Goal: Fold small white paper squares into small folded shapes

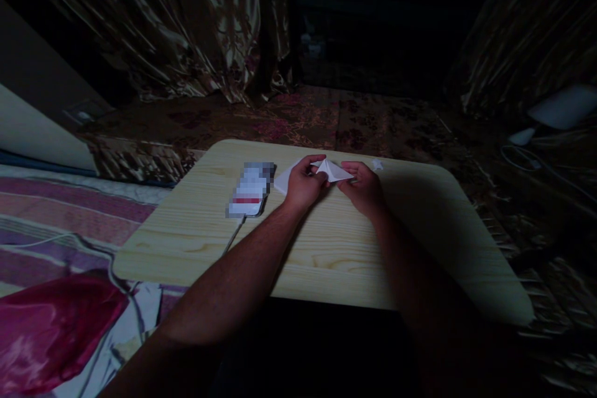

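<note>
though near paper (pixel 332 171), phone (pixel 252 190) apart

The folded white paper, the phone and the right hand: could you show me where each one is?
Folded white paper (pixel 334 172): head view, on its raised, creased face.
Phone (pixel 250 190): head view, on the middle of its blurred screen.
Right hand (pixel 366 189): head view, on the back of the hand.

Dim light, patterned curtains (pixel 233 31) beyond a wood-grain table (pixel 336 261)
</note>
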### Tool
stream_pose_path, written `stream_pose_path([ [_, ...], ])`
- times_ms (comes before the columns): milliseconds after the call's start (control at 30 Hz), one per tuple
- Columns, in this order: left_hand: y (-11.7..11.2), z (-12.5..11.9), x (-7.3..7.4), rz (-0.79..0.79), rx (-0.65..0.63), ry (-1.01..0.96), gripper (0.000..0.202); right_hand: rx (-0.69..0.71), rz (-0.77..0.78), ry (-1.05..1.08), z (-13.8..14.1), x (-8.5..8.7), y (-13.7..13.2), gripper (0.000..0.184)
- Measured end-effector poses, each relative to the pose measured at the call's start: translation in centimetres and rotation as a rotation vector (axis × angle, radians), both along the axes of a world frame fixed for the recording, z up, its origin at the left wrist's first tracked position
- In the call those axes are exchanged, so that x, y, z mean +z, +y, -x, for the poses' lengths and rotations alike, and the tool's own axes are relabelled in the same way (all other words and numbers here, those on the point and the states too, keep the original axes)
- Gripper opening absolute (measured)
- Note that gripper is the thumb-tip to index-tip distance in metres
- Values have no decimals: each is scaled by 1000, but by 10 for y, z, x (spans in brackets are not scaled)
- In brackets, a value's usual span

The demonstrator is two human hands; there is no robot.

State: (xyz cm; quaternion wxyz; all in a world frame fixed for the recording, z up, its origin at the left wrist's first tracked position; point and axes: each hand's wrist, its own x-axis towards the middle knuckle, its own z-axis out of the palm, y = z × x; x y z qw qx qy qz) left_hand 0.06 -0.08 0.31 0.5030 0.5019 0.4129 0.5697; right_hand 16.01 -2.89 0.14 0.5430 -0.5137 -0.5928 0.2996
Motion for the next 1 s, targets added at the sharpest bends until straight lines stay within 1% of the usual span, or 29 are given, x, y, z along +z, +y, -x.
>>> stream_pose_path([
  [167, -6, -3, 2, 18, -50, -1, 42, -87, 13, -1, -3, -3, 4, 35],
  [367, -5, -4, -5, -7, -128, 33, 38, -133, 18, 39, -6, 0, 3, 30],
  [433, -4, -4, -6, -34, -112, 56, 33, -147, 21, 52, -7, 2, 3, 26],
  [500, -3, -3, -5, -56, -75, 68, 23, -156, 26, 56, -8, 4, 2, 22],
  [567, -2, -2, -3, -65, -49, 75, 15, -147, 34, 65, -8, 5, 2, 20],
  [600, -2, -2, -2, -65, -44, 78, 14, -136, 39, 71, -8, 6, 1, 20],
  [700, -2, -1, 0, -44, -50, 63, 16, -107, 46, 76, -7, 6, 1, 20],
  [833, -2, -2, 0, 22, -92, -27, 19, -124, 43, 88, -5, 3, 3, 22],
  [1000, -6, -3, 2, 82, -140, -85, 23, -197, -34, 123, -5, 0, 7, 36],
])
